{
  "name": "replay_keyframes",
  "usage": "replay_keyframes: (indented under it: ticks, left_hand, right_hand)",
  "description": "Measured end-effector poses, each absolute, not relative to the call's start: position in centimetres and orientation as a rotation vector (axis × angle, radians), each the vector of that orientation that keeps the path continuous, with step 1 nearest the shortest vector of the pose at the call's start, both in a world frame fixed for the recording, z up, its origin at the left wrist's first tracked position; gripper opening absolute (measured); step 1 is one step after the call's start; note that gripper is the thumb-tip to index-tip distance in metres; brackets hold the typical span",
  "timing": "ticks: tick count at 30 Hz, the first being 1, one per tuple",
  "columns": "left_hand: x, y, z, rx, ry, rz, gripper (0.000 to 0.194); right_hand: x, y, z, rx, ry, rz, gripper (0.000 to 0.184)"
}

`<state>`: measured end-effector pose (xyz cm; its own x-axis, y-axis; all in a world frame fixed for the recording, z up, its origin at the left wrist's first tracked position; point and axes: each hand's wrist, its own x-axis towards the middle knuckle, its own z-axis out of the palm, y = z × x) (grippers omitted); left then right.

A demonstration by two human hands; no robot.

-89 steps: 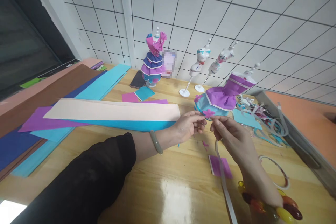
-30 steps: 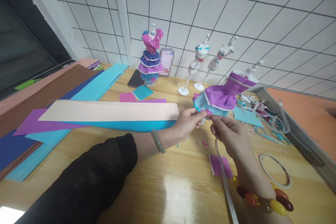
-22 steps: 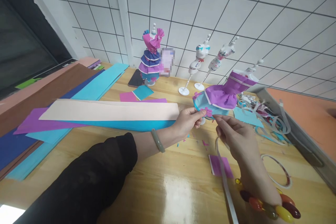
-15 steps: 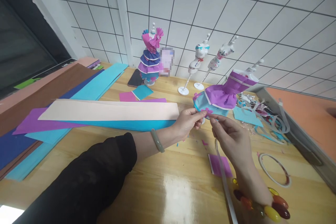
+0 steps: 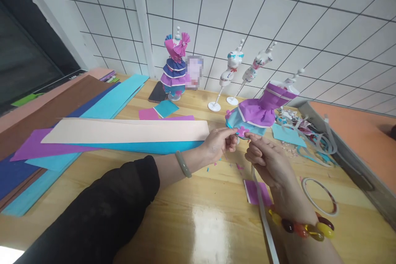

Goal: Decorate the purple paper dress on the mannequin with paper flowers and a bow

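A small mannequin in a purple and blue paper dress [image 5: 258, 112] stands on the wooden table [image 5: 198, 214]. My left hand [image 5: 220, 143] pinches the blue skirt hem beside a small pink paper flower [image 5: 241, 131]. My right hand [image 5: 266, 161] is closed in a pinch, with its fingertips at that flower on the hem. A white tape strip [image 5: 263, 214] trails from under my right hand toward the near edge.
Long paper sheets [image 5: 123, 131] in cream, blue, purple and brown lie at the left. A dressed mannequin [image 5: 175, 68] and two bare ones [image 5: 230, 72] stand by the tiled wall. A purple paper piece [image 5: 254, 192], a tape ring [image 5: 318, 196] and paper scraps [image 5: 309, 138] lie at the right.
My right hand drew back from the flower a moment ago, then returned to the skirt hem. The left hand kept its pinch on the hem.
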<state>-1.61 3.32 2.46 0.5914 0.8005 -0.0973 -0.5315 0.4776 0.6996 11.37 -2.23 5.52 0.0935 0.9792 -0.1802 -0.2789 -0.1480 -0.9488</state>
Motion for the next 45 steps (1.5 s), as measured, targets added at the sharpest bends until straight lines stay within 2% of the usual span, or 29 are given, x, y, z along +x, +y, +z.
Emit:
replay_keyframes:
  ticks: [5, 10, 22, 27, 35, 40, 45]
  left_hand:
    - [-1.7, 3.5, 2.7, 0.655, 0.476, 0.849, 0.025]
    - [-1.8, 3.6, 2.3, 0.664, 0.457, 0.830, 0.026]
    - [-2.4, 2.5, 2.4, 0.883, 0.484, 0.737, 0.032]
    - [-2.4, 2.4, 1.8, 0.913, 0.517, 0.746, 0.035]
    - [-2.3, 2.2, 1.6, 0.933, 0.541, 0.735, 0.044]
    - [-2.2, 2.1, 2.7, 0.870, 0.507, 0.750, 0.037]
    - [-2.0, 2.3, 2.8, 0.838, 0.464, 0.776, 0.032]
  right_hand:
    - [11.6, -2.5, 5.7, -1.030, -0.716, 1.501, 0.011]
    - [11.5, -2.8, 5.7, -1.098, -0.815, 1.458, 0.017]
    - [12.2, -2.9, 5.7, -1.101, -0.838, 1.426, 0.017]
    - [12.6, -2.7, 5.5, -1.056, -0.807, 1.421, 0.036]
    - [13.7, -2.2, 5.3, -1.061, -0.720, 1.250, 0.053]
    - [13.5, -2.3, 5.0, -1.110, -0.838, 1.196, 0.050]
    - [12.1, -2.8, 4.6, -1.214, -0.997, 0.973, 0.035]
